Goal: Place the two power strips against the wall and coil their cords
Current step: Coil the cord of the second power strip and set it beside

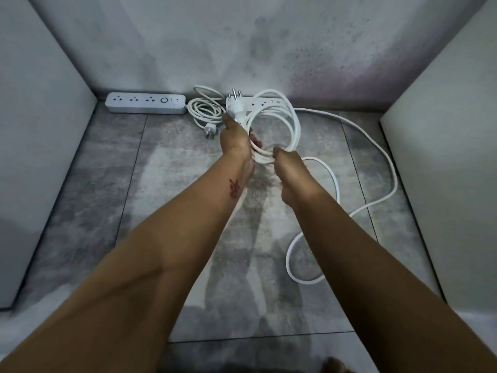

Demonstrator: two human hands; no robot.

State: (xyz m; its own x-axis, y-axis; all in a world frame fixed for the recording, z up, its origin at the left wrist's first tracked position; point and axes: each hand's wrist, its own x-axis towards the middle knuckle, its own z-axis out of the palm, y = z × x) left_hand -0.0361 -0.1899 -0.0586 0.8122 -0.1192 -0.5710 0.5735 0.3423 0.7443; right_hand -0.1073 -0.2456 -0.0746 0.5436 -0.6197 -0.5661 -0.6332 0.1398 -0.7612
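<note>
Two power strips sit at the foot of the grey wall [269, 49]: the left power strip [146, 103] lies flat with its thin cord [204, 109] coiled just beside it and its small plug [208, 130] on the tiled floor [174, 189], while the right power strip [269, 103] is partly hidden behind the coil I hold up in front of it. My left hand [236, 138] is closed round the gathered loops [294, 117] of the thick white cord, the round plug [234, 108] poking up past my thumb, pins upward. My right hand [289, 170] is curled round the strand feeding into the bundle. The loose length [396, 181] trails over the tiles to my right. I judge this cord light but springy (thick sheathing tends to fight a tight bend), so the loops want to be wide. Its smooth jacket may slide, so the best hold is where the loops bunch under my left fingers, not the plug.
</note>
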